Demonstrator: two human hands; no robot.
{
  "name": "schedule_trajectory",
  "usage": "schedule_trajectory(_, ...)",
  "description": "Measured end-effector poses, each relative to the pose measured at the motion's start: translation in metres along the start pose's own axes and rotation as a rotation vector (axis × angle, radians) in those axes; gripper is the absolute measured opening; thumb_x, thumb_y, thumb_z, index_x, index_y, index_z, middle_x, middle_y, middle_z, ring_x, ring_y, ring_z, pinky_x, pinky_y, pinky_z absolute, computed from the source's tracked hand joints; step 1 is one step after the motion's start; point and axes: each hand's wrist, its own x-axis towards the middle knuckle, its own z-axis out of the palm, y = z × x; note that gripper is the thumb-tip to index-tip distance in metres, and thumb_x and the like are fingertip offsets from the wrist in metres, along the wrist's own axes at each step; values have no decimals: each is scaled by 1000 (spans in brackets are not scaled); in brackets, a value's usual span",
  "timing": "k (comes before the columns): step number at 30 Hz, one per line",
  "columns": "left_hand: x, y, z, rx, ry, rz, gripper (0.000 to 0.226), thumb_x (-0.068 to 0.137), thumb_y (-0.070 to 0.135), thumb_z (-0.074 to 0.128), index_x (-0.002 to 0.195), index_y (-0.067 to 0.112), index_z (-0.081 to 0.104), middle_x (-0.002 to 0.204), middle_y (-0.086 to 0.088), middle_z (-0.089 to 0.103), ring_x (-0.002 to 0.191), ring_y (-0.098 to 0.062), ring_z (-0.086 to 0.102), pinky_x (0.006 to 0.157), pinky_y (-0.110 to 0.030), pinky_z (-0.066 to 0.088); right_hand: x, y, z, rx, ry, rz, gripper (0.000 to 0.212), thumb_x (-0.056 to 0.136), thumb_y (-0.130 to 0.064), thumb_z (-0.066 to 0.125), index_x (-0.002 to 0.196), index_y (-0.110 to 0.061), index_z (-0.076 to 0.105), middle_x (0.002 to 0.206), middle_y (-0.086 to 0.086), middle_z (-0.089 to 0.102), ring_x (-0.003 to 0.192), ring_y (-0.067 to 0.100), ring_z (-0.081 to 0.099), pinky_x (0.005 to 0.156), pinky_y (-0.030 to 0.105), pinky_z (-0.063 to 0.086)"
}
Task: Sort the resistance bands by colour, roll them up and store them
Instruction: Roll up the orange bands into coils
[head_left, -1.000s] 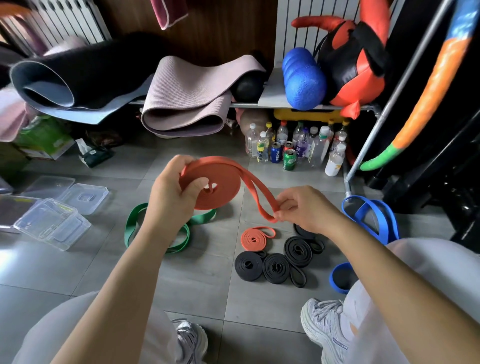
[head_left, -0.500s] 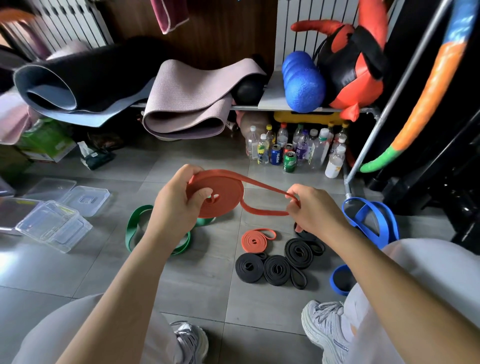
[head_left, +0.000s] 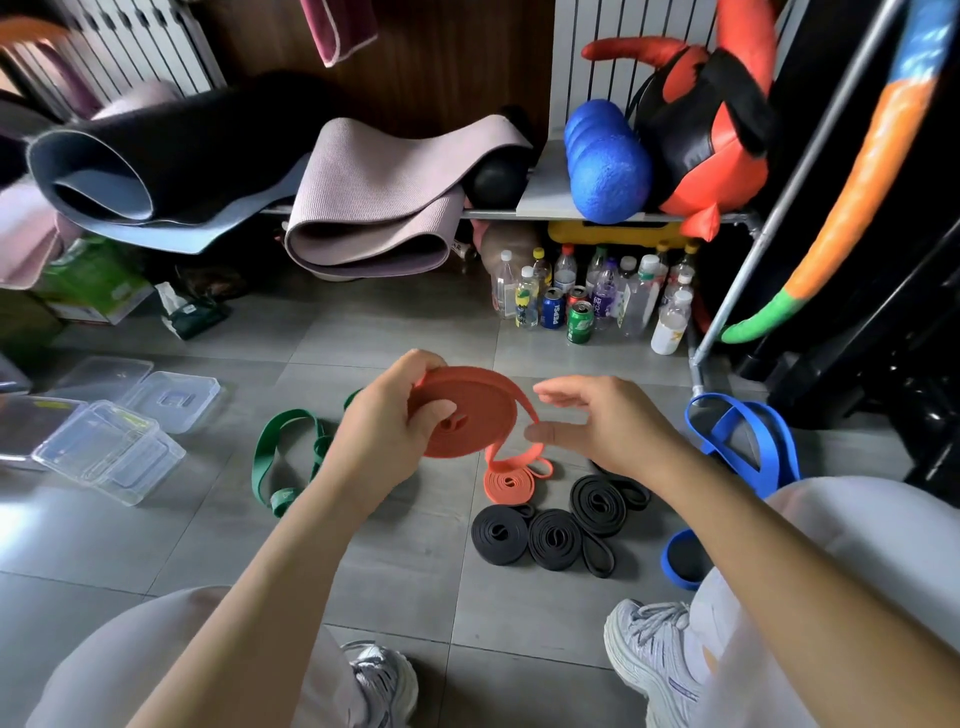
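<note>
The orange coil (head_left: 470, 413) is clamped in the left hand (head_left: 387, 431); the right hand (head_left: 605, 423) is held open, its fingertips (head_left: 535, 432) beside the loose tail.

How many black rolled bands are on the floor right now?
3: one at the left, one touching it, one behind them to the right. More may be hidden under the right hand.
</note>
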Motion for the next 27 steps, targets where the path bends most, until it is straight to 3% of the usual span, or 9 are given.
schedule_trajectory(2, -3, 5, 5, 15, -44, 11, 24, 87, 12, 62, 108, 21, 54, 82, 8, 58, 76, -17, 54, 65, -23, 41, -2, -8, 1, 174, 41, -59, 63, 63, -46, 73, 119, -19, 64, 111, -6, 69, 90, -12, 59, 92, 13, 44)
schedule_trajectory(4, -5, 9, 10, 20, -75, 23, 24, 88, 13, 61, 109, 22, 54, 86, 6, 59, 78, -17, 55, 68, -25, 45, -3, -11, 4, 258, 71, -69, 49, 68, -33, 77, 114, -20, 67, 105, -7, 71, 85, -16, 59, 89, 7, 44)
schedule_trajectory(8, -7, 10, 15, -11, -103, 42, 22, 87, 13, 61, 106, 23, 54, 83, 12, 58, 77, -15, 55, 71, -26, 47, -1, -9, 7, 342, 62, -87, 28, 72, -20, 78, 99, -27, 72, 91, -7, 74, 85, 4, 69, 89, 28, 53)
schedule_trajectory(12, -4, 7, 16, -87, -121, 14, 22, 86, 17, 64, 95, 33, 52, 82, 18, 59, 76, -3, 57, 68, -20, 47, 2, -7, 5, 407, 50, -85, 31, 69, -24, 76, 98, -16, 73, 89, -4, 73, 82, 4, 69, 84, 24, 54)
schedule_trajectory(15, -4, 9, 17, -268, -91, -11, 14, 84, 26, 59, 86, 40, 57, 81, 14, 65, 75, -6, 61, 67, -20, 49, 1, -6, 6, 423, 30, -88, 20, 73, -15, 76, 92, -20, 73, 83, -9, 72, 80, 3, 69, 82, 22, 54)
schedule_trajectory(19, -5, 11, 21, -268, -56, -38, 27, 90, 11, 57, 81, 37, 57, 77, 14, 62, 68, 0, 55, 64, -18, 45, 0, -7, 7, 415, 23, -87, 22, 75, -14, 75, 97, -13, 73, 87, -1, 74, 82, 9, 71, 85, 30, 55)
schedule_trajectory(22, -5, 12, 23, -246, -72, -40, 23, 92, 14, 55, 82, 35, 55, 75, 11, 60, 65, 0, 53, 60, -16, 43, 0, -7, 6, 414, 43, -85, 21, 76, -13, 75, 96, -15, 74, 87, -1, 74, 82, 9, 71, 86, 34, 55)
schedule_trajectory(25, -6, 11, 27, -244, -109, -29, 5, 92, 26, 54, 90, 30, 56, 78, 13, 60, 69, 1, 54, 62, -12, 43, 0, -7, 5, 404, 81, -89, 18, 76, -12, 75, 90, -23, 73, 85, -1, 75, 83, 13, 71, 87, 39, 54)
schedule_trajectory(27, -7, 10, 28, -236, -101, -32, 11, 88, 31, 50, 95, 28, 58, 82, 14, 61, 75, -1, 55, 67, -14, 44, 0, -7, 5, 411, 96, -76, 19, 77, -12, 74, 86, -29, 72, 84, -2, 75, 84, 16, 71, 88, 41, 53)
